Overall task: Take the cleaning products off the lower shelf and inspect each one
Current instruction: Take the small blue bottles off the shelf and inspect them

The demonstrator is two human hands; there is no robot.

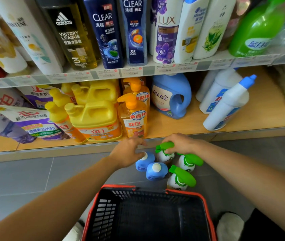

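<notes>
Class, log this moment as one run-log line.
left hand touches blue bottle | right hand grips green spray bottle | basket on floor nearby

Bright even light, wide-angle bending at edges, corners blurred

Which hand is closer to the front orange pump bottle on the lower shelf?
The left hand. Its fingers reach just in front of the pump bottle, at its base; the right hand is off to the right, gripping a green sprayer.
</notes>
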